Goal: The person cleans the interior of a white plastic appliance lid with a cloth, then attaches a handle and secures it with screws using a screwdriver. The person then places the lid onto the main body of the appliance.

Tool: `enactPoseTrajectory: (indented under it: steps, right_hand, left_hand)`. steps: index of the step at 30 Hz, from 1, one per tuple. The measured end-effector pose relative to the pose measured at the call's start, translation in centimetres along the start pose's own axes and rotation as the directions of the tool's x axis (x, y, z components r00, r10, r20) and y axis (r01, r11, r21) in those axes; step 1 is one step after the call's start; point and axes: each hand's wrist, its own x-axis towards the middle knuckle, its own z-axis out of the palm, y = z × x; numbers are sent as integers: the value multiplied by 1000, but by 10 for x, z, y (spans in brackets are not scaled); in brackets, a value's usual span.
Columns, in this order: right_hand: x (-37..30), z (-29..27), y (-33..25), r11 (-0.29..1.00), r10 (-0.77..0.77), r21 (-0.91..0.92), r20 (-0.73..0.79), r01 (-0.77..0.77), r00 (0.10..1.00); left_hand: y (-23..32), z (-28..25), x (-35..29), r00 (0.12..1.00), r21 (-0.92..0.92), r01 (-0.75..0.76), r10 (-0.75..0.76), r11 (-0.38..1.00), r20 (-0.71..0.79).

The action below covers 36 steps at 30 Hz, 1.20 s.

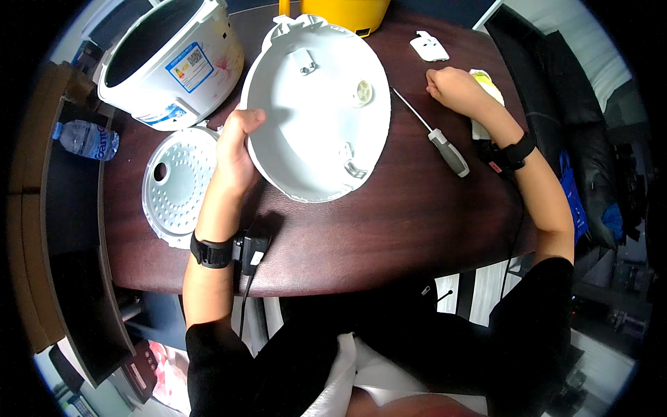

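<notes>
My left hand (pixel 236 154) grips the left rim of a white round plastic lid shell (pixel 309 135), thumb over the edge, its hollow inside facing up. Inside the shell sit a small round fitting (pixel 362 93) and a metal clip (pixel 353 165). My right hand (pixel 457 92) is closed with fingers curled at the right of the table; what they hold, if anything, is hidden. Between the shell and that hand lies a screwdriver (pixel 448 151) with a grey handle. Just beyond my right hand is a small white plastic part (pixel 429 48).
A white rice cooker body (pixel 208 94) stands at the far left, with a perforated round plate (pixel 189 198) in front of it. A yellow container (pixel 340 10) is at the back. A yellow-and-white item (pixel 488 85) lies beside my right wrist. A water bottle (pixel 89 140) lies at the left edge.
</notes>
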Motion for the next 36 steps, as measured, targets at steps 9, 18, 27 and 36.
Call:
enactPoseTrajectory:
  steps: [9, 18, 27, 36]
  right_hand:
    - [-10, -13, 6, 968, 78, 235, 41, -86, 996]
    - [6, -9, 1, 989, 113, 70, 177, -127, 978]
    - [-5, -43, -21, 946, 27, 324, -27, -17, 999]
    - [-31, -39, -140, 573, -175, 809, -37, 132, 984]
  left_hand:
    - [-6, -4, 5, 997, -15, 0, 1, 1000, 74]
    - [0, 1, 2, 997, -4, 23, -22, 1000, 74]
    - [-4, -7, 4, 999, 38, 12, -11, 999, -37]
    - [1, 2, 7, 995, -50, -4, -1, 999, -103]
